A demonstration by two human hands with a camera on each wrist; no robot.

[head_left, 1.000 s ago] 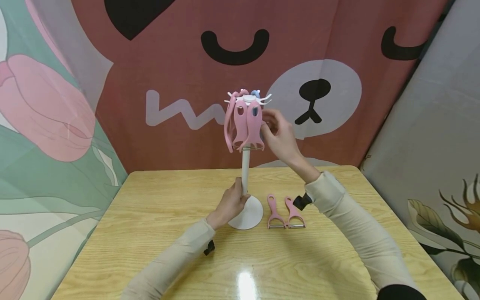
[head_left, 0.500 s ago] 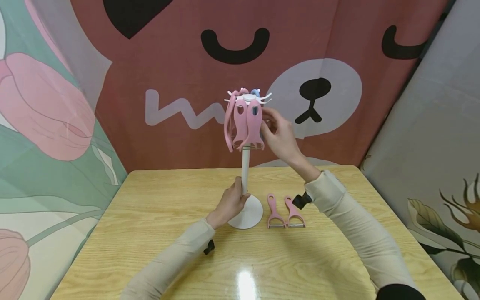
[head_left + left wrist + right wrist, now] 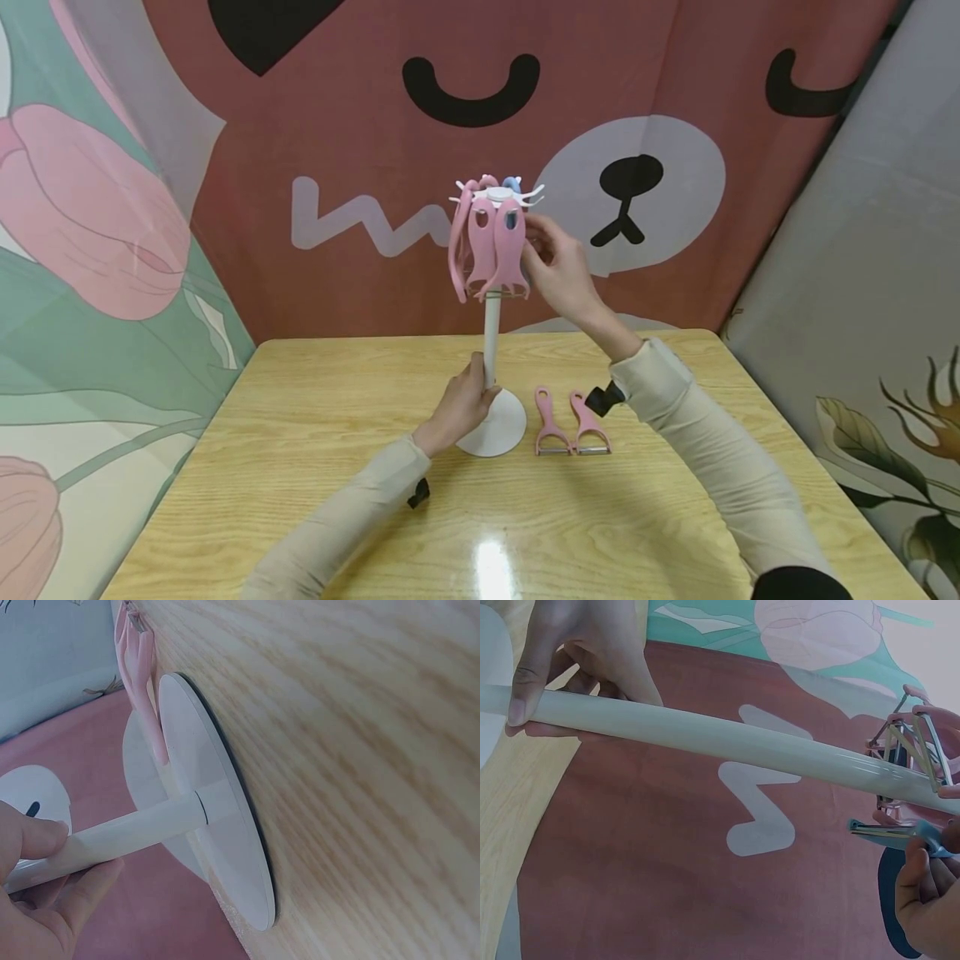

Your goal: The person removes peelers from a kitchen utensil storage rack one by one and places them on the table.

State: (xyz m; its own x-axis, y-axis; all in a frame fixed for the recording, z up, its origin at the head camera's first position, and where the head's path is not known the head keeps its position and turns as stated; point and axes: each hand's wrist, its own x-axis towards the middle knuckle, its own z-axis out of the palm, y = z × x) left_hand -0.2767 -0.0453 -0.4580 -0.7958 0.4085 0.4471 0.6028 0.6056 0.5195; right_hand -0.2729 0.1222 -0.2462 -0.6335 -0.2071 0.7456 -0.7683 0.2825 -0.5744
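Note:
A white stand with a round base (image 3: 506, 432) rises from the table, topped by a ring of white hooks (image 3: 498, 197). My left hand (image 3: 459, 406) grips its pole (image 3: 492, 329) just above the base, thumb and fingers around it in the left wrist view. Several pink peelers (image 3: 482, 250) hang from the hooks, and a blue handle loop (image 3: 512, 184) shows at the back. At the right side of the hooks, my right hand (image 3: 564, 275) pinches a blue peeler (image 3: 889, 834), clearest in the right wrist view; in the head view, pink peelers mostly hide it.
Two more pink peelers, a left one (image 3: 546, 417) and a right one (image 3: 588, 421), lie on the wooden table (image 3: 330, 433) right of the base. A red-brown cloth backdrop (image 3: 360, 142) hangs behind the table, with patterned cloths at both sides.

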